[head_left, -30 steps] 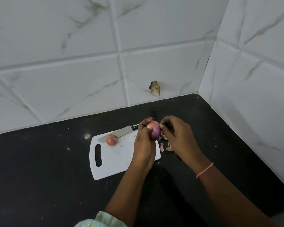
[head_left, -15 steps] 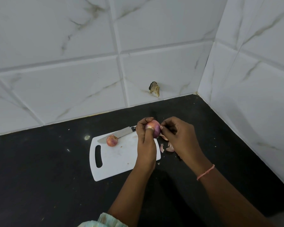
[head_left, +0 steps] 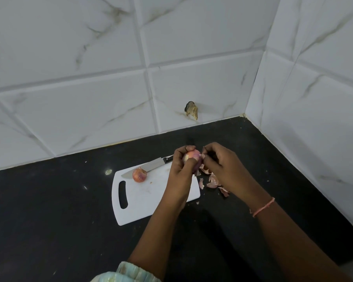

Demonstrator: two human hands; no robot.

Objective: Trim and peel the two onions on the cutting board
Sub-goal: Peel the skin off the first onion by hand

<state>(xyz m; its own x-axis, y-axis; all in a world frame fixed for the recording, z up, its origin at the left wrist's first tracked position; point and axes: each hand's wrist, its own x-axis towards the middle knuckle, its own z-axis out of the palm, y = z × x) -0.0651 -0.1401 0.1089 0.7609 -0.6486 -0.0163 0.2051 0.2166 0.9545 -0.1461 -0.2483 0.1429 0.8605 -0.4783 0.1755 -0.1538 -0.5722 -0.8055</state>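
Left hand [head_left: 180, 169] grips a red onion [head_left: 192, 157], fingers curled over its top, thumb across the front, held up at frame centre above the right end of the white cutting board [head_left: 151, 200]. Probably so the skin can be turned toward the other hand. Right hand [head_left: 222, 165] is just right of it, fingertips [head_left: 204, 156] pinching at the onion's right side, apparently on a flap of dry skin; the exact pinch is too small to confirm. Onion surface looks partly pale, so peeling seems underway, not finished.

Loose peel scraps [head_left: 213, 182] lie on the black countertop [head_left: 49, 210] right of the board, below the right hand, likely dropped off-board to keep it clean. Second onion [head_left: 139, 175] sits on the board's upper left, skin on, touching or just beside the knife [head_left: 149, 166], which lies at the board's far edge, blade pointing left. Not yet peeled. Orange thread band [head_left: 263, 207] on right wrist.
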